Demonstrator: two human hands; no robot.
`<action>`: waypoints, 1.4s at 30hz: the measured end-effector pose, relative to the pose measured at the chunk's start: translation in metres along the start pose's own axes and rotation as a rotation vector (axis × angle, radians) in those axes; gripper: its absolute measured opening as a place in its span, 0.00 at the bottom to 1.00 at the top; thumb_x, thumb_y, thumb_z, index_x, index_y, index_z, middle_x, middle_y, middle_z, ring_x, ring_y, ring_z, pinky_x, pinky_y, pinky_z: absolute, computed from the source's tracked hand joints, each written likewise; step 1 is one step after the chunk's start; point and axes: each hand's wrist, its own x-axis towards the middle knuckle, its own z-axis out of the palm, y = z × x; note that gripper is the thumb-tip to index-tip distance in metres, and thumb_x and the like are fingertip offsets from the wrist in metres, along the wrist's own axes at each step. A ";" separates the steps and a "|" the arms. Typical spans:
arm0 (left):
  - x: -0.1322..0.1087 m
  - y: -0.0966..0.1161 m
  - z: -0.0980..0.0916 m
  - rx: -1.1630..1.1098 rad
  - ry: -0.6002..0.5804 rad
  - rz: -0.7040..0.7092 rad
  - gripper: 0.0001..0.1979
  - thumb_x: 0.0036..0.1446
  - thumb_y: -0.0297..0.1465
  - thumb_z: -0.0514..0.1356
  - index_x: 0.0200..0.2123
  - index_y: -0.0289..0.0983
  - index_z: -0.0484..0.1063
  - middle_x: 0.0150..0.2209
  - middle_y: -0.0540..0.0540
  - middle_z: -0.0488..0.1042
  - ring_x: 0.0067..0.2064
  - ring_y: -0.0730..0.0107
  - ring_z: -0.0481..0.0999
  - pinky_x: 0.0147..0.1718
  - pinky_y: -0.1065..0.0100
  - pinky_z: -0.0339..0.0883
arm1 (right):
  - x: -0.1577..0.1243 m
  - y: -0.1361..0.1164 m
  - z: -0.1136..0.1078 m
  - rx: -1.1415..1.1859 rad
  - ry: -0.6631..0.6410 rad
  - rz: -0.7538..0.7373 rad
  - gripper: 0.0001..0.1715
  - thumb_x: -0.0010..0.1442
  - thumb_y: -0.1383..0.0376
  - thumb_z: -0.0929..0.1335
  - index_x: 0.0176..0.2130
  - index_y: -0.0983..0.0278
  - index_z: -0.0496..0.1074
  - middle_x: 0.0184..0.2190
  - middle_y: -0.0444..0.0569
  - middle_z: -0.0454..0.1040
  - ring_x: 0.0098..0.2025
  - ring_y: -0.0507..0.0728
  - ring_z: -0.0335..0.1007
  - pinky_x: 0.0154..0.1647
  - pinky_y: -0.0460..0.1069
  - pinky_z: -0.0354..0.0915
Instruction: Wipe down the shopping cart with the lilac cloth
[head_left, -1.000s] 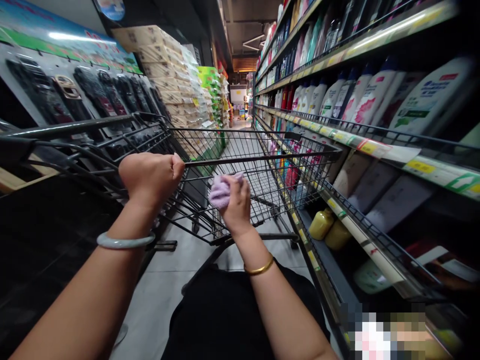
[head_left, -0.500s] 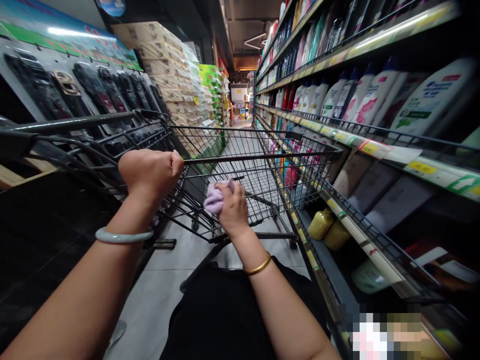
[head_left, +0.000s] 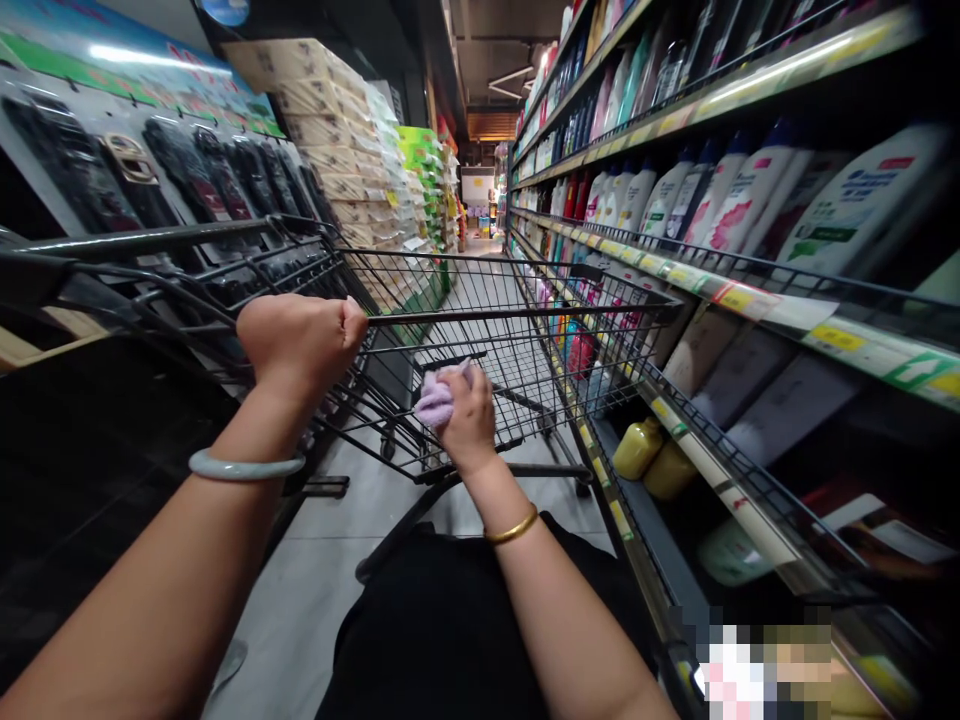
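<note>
Cloth (head_left: 433, 400) in right grip (head_left: 469, 412); left grip (head_left: 300, 335) clasps cart (head_left: 465, 317).

The left hand (head_left: 300, 338) is curled round the near top edge of a black wire shopping cart (head_left: 525, 315); the right hand (head_left: 472, 415) grips a bunched lavender cloth (head_left: 435, 400) below that edge; shampoo bottles (head_left: 742, 200) line a shelf (head_left: 727, 293).

- Floor (head_left: 319, 525): grey tile, down a narrow aisle
- Shelves (head_left: 795, 74): right side, yellow tags (head_left: 838, 337) along edges
- Packs (head_left: 322, 130): stacked, left
- Ceiling (head_left: 491, 20): dark, angular lamp (head_left: 510, 76) far off
</note>
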 end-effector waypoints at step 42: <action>-0.001 0.001 -0.002 0.001 -0.004 -0.009 0.36 0.72 0.40 0.39 0.34 0.31 0.85 0.29 0.33 0.78 0.31 0.55 0.72 0.32 0.59 0.40 | 0.008 0.027 -0.012 0.052 0.173 0.112 0.16 0.61 0.69 0.71 0.49 0.63 0.78 0.50 0.56 0.69 0.49 0.63 0.71 0.54 0.59 0.74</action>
